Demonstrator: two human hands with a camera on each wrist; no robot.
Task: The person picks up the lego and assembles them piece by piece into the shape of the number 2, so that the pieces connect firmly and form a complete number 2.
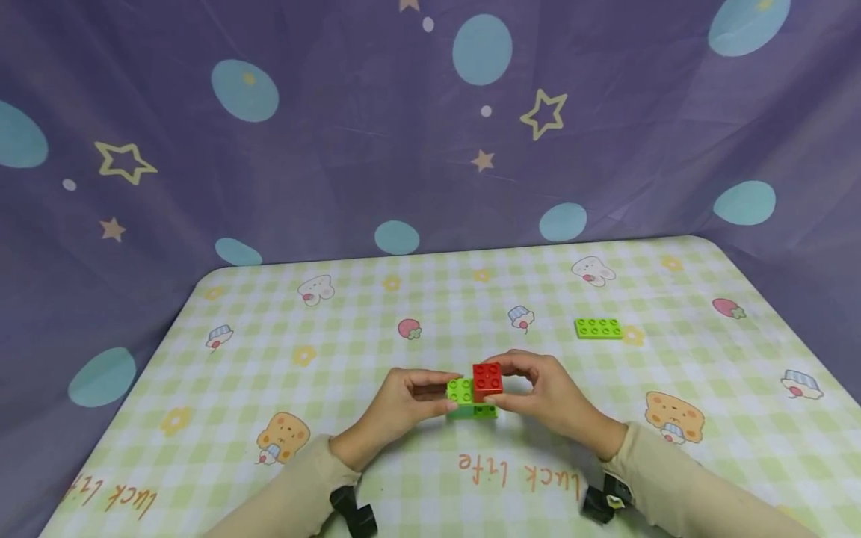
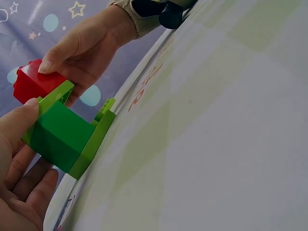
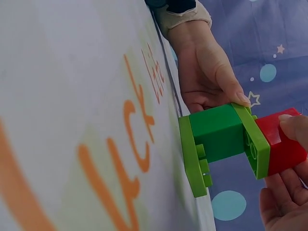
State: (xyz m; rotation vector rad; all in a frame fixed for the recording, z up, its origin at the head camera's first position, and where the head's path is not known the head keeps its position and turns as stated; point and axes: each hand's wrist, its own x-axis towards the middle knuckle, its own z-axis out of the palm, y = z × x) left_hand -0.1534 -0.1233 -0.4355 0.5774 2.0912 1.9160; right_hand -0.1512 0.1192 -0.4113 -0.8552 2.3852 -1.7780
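A small stack of toy bricks stands on the cloth between the two hands. Its bottom is a light green plate [image 3: 189, 154]; a dark green brick [image 2: 60, 132] sits on the left half of that. Across the brick lies a second light green plate [image 1: 460, 391], its right half overhanging. On this overhang sits a red brick [image 1: 487, 378]. The left hand [image 1: 398, 403] pinches the stack's left end, its thumb at the upper plate. The right hand [image 1: 548, 392] grips the red brick between thumb and fingers. In the wrist views the red brick touches the upper plate.
Another light green plate [image 1: 598, 329] lies farther back to the right. A checked tablecloth [image 1: 356, 321] with printed drawings covers the table. Behind its far edge hangs a purple curtain [image 1: 323, 172] with stars and blue ovals.
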